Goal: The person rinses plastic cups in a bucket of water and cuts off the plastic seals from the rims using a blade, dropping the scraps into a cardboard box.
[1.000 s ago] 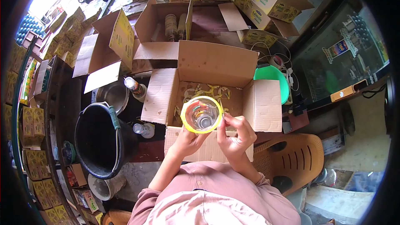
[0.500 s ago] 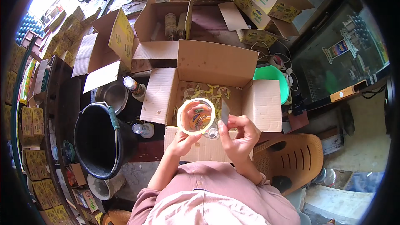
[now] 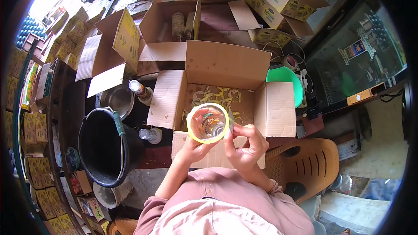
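My left hand [image 3: 194,149] is wrapped round a clear printed plastic cup [image 3: 216,129] with a yellow rim, its mouth tilted up toward me. A thin, flat greyish blade-like piece [image 3: 231,116] is pinched in my right hand [image 3: 247,147], at the right side of the cup's rim. What exactly this piece is I cannot make out. Beneath both hands stands an open cardboard box [image 3: 226,61] with its flaps spread. Yellow strips and scraps [image 3: 222,94] lie scattered on its bottom.
A black bucket [image 3: 101,148] stands left, beside a metal pot [image 3: 116,100] and two bottles [image 3: 150,135]. At the right are a green basin [image 3: 287,80] and a brown plastic chair [image 3: 307,165]. Another open box [image 3: 170,17] behind holds stacked cups [image 3: 178,27]. Lemon cartons [image 3: 272,0] are piled at the back.
The cup has turned slightly and shifted a little to the right in my left hand. My right hand has moved slightly left and down, with the flat piece closer against the rim.
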